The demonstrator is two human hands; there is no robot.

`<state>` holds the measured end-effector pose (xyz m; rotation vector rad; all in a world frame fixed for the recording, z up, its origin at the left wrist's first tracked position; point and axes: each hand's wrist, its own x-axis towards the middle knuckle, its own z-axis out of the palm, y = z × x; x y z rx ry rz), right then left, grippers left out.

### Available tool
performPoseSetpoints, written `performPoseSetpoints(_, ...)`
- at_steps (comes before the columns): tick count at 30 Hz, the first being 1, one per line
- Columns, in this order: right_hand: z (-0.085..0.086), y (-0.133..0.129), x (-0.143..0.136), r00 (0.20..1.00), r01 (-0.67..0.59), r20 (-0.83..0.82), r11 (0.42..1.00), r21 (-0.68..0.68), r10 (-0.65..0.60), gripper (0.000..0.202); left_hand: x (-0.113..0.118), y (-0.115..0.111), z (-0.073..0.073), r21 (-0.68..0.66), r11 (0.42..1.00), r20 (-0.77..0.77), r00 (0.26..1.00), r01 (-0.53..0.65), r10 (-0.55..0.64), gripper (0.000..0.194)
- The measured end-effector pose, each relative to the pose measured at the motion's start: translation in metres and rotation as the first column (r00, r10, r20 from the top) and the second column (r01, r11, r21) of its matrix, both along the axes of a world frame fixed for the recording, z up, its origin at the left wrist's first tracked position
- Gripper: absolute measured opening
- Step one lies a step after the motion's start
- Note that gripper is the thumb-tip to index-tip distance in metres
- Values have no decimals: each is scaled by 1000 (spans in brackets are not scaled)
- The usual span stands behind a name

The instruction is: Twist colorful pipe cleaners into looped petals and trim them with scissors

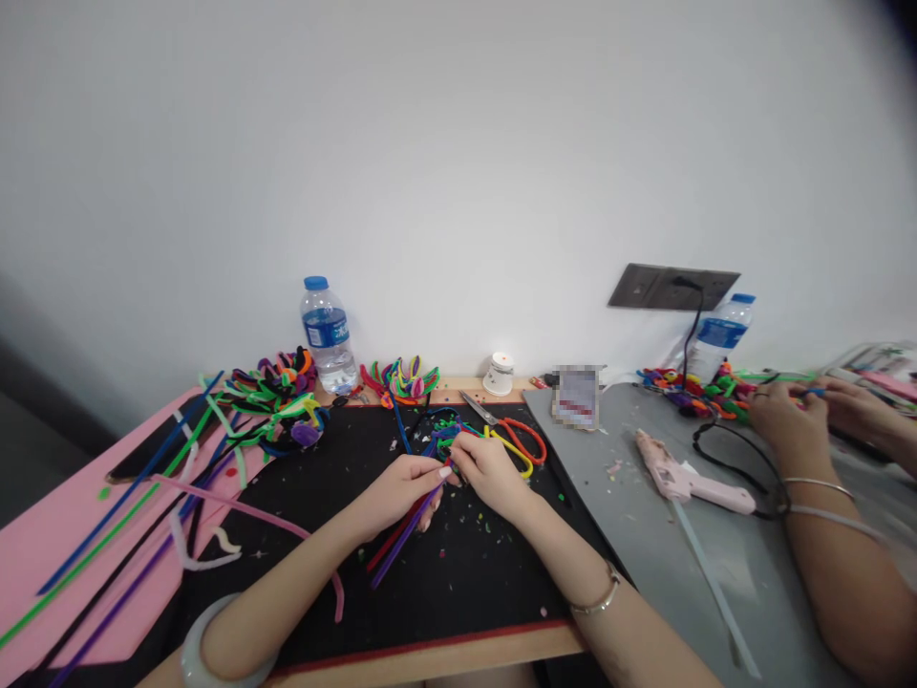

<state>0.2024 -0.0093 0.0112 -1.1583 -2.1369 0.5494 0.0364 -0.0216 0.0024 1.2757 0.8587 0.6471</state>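
My left hand (407, 489) is closed round a small bundle of purple and red pipe cleaners (402, 545), whose ends point down toward the front edge. Fingers pressed together, my right hand (487, 470) meets the left one at the upper end of the same bundle. Just beyond my fingertips lies a tangle of green and blue pipe cleaners (445, 430). Scissors (505, 428) with red and yellow handles rest right behind my right hand. Small cut bits are scattered over the black mat (458, 602).
Long pipe cleaners (107, 535) cross a pink sheet (35, 545) at left. A water bottle (328, 334), colourful bundles (405, 377) and a white cup (499, 374) stand along the wall. At right are a glue gun (692, 481) and another person's hands (795, 420).
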Motion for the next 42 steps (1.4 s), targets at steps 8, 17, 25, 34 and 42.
performPoseSetpoints(8, 2, -2, -2, 1000, -10, 10, 1000, 1, 10, 24, 0, -1, -1, -1, 999, -11, 999, 51, -51, 33)
performPoseSetpoints(17, 2, -1, -2, 998, -32, 60, 999, -11, 32, 26, 0, -3, 3, 20, 997, -52, 996, 71, -70, 32)
performPoseSetpoints(25, 3, -3, -2, 995, -55, 82, 998, -26, 57, 27, -3, -1, 8, 7, 995, -53, 994, 99, -98, 32)
performPoseSetpoints(34, 2, -4, -2, 998, -66, 18, 994, -85, 67, 24, -5, 4, -4, 163, 983, -180, 982, 89, -59, 31)
performPoseSetpoints(42, 2, -3, -4, 999, -34, 26, 999, -24, 35, 24, -6, 2, 2, 308, 950, -251, 967, 47, 33, 41)
